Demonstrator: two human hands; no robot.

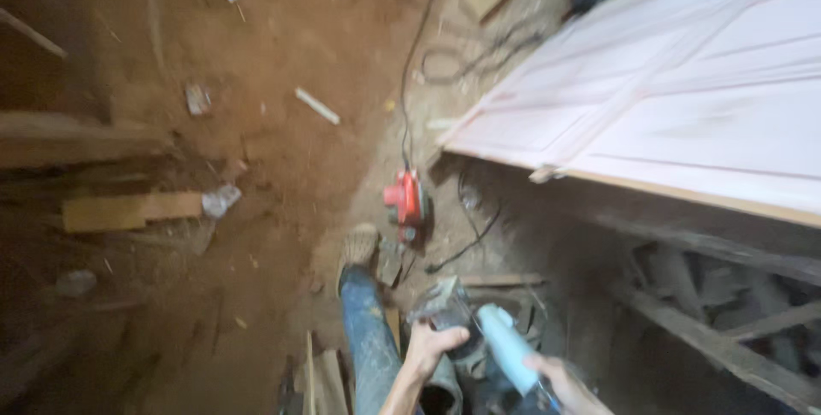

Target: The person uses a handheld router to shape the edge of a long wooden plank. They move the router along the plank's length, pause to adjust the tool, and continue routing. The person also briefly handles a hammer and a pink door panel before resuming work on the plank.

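Door panel (684, 116) at right on trestle (727, 347), power tool (406, 201) on floor (282, 82) left of it

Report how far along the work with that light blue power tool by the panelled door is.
Done: the pale panelled door lies flat on its support, its surface looking smooth and even, though blur hides detail. In hand: the left hand grips the front of the light blue power tool, the right hand its rear, held low beside the door, not on it. Left: the red power tool and cords lie on the dirt floor.

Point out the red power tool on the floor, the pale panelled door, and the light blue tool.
red power tool (405, 199), head view, its top housing.
pale panelled door (684, 116), head view, a flat panel.
light blue tool (506, 348), head view, its body.
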